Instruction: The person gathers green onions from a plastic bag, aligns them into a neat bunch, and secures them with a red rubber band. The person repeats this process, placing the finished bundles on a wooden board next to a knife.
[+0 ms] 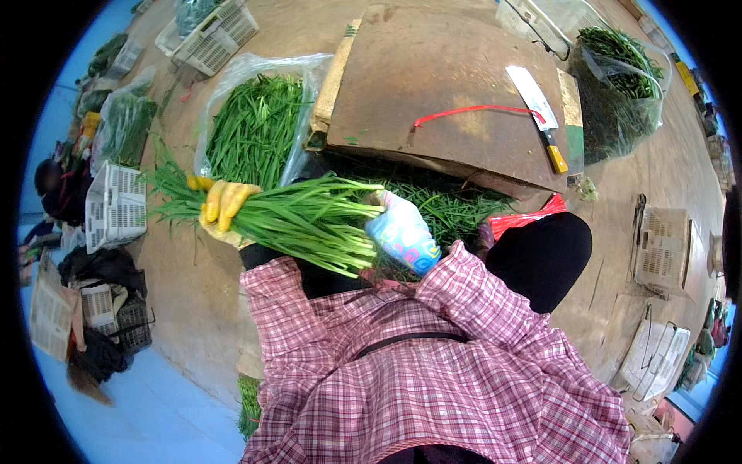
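My left hand [223,207], in a yellow rubber glove, is closed around the leafy part of a thick bunch of garlic chives [313,223]. The bunch lies crosswise above my lap, leaf tips to the left and pale stem ends to the right. At those stem ends is my right hand [404,233], in a light blue patterned glove. Its fingertips touch the stems, but whether they pinch any is hidden. Beneath the bunch, loose dark green leaves [458,211] are heaped between my knees and the board.
A brown board [429,69] on a box stands ahead. On it lie a cleaver [533,98] with a yellow-ended handle and a red tie strip [475,108]. More red strips [527,217] rest by my right knee. Bagged greens [255,127] and plastic crates [119,203] surround me.
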### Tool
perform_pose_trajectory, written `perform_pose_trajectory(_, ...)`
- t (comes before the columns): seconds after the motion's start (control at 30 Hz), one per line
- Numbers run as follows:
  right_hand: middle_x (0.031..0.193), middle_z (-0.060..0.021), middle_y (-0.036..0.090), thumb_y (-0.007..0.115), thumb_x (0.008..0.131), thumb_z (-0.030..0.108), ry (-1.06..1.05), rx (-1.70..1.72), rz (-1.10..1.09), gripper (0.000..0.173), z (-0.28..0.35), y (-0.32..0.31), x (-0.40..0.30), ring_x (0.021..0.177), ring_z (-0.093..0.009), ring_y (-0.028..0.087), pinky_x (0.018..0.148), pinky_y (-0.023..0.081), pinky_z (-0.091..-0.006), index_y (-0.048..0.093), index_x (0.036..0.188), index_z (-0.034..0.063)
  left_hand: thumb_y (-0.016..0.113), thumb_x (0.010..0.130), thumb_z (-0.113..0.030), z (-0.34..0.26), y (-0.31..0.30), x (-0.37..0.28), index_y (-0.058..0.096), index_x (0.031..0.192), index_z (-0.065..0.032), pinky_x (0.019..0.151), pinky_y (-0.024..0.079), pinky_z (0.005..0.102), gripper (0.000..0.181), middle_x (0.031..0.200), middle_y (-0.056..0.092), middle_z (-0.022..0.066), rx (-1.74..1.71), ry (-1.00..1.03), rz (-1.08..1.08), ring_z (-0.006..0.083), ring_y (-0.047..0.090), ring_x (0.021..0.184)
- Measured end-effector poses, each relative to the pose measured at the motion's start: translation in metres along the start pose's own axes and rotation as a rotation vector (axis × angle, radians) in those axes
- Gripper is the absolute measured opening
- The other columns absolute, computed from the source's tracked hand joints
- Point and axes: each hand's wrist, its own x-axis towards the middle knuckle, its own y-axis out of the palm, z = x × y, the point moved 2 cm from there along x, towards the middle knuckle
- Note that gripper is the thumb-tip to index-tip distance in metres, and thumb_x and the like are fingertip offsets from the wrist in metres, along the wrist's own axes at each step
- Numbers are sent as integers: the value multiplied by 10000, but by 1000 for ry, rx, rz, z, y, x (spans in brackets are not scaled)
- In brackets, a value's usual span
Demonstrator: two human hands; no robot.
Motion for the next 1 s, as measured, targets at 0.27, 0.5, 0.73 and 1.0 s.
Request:
perform_pose_trajectory(0.27,1162,-96,600,601,894,185,-136,511,467,418,-10,-25,4,1072,-136,543,946,408,-274,514,1251,-14,530,851,-58,-9,13,14,541,1170,-18,724,456,194,321,673,519,-74,-59,-11,71,27,526,563)
perform_pose_trajectory(0.5,905,-45,656,703,794,73,93,710,212,236,6,-2,3,778,-99,575,734,452,-235,639,998,-26,584,809,-81,2,13,14,581,703,-138,714,441,182,120,574,515,-96,40,-85,-43,27,508,540)
perform_pose_trajectory(0.73,960,-102,651,620,875,162,-3,909,303,364,-13,-14,7,831,-166,620,753,504,-288,545,1158,-55,547,797,-95,-22,3,10,474,571,-180,747,440,248,253,562,513,-87,3,-77,-103,60,501,590)
perform_pose_trajectory(1.0,753,-50,586,563,877,48,-48,1109,108,214,-19,-52,36,620,-127,554,599,464,-247,608,1056,-59,514,893,-205,-29,-31,20,617,997,-85,930,445,490,189,1049,628,74,512,180,-964,258,597,956)
